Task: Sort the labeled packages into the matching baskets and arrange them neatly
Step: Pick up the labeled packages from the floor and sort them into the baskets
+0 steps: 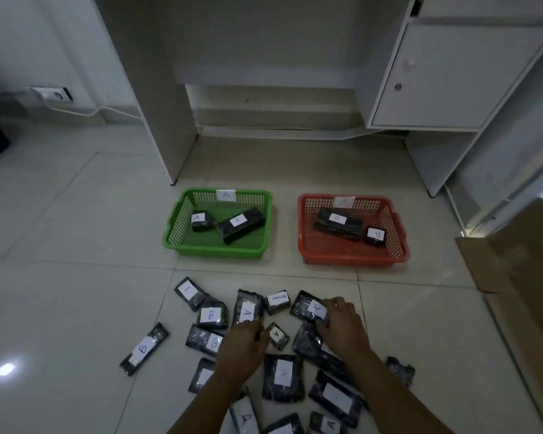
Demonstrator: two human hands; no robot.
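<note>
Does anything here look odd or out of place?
One package in the floor pile reads RETURN, matching neither the green A basket nor the red B basket. The packages already in the baskets lie askew, not neatly arranged.

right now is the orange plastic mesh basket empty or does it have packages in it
Not empty. The orange plastic mesh basket holds two black wrapped packages labelled B: a long one and a small one.

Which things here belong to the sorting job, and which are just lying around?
Job: green basket A; red basket B; labeled packages on the floor; left hand and right hand, both on packages.

Lying about: cardboard box; white cabinet; wall socket.
</note>
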